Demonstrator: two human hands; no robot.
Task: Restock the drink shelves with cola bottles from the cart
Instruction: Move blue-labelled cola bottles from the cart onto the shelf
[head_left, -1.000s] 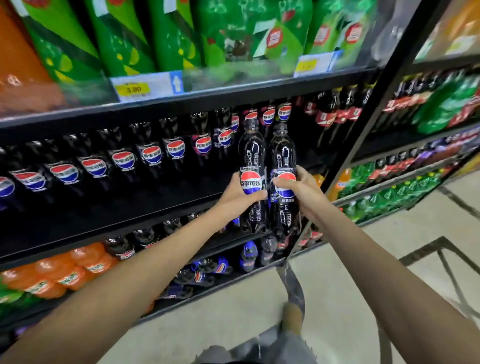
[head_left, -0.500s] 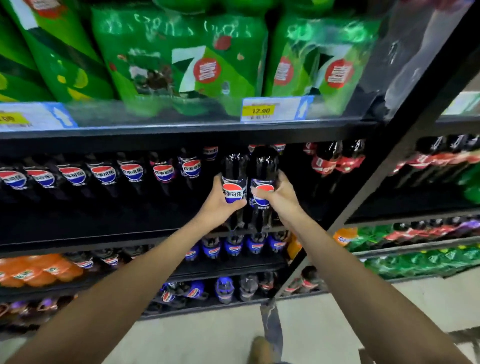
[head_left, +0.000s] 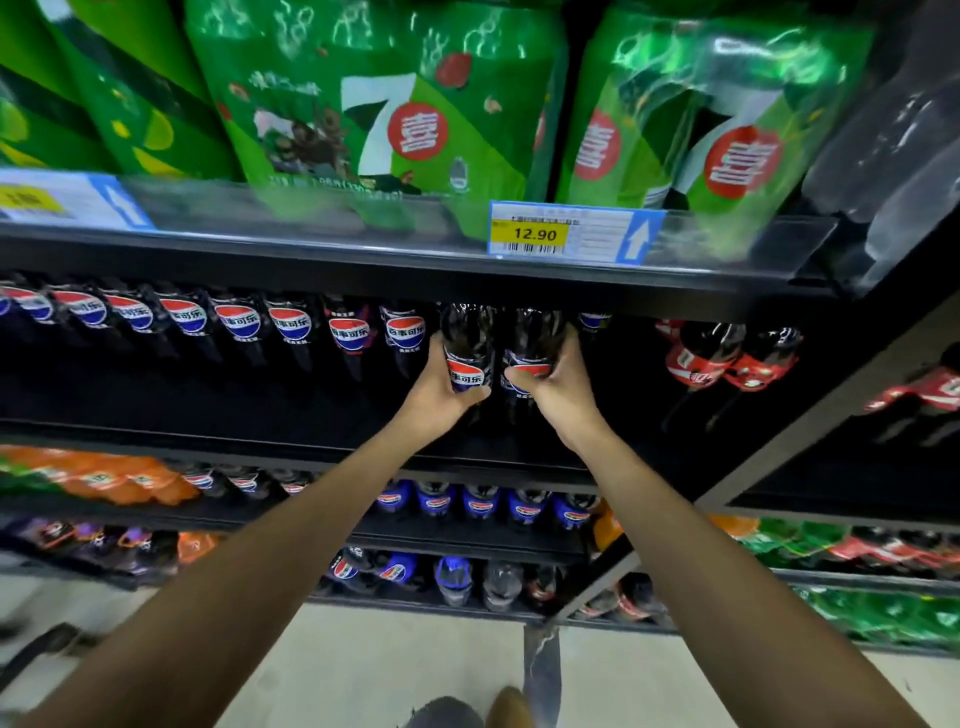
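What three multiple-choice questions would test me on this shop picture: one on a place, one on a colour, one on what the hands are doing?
1. Where are the left bottle and right bottle held?
A. on the floor
B. at the dark shelf under the green packs
C. in a cart

2. What colour lies behind 12.90 on the price tag?
A. yellow
B. pink
C. grey

3. What are the left hand and right hand doing?
A. both hang empty
B. each grips a bottle
C. only the left grips one

Answers: 1 B, both bottles are level with that shelf's cola row; 2 A, the figures sit on a yellow patch; 3 B, each hand wraps round a bottle at its label.
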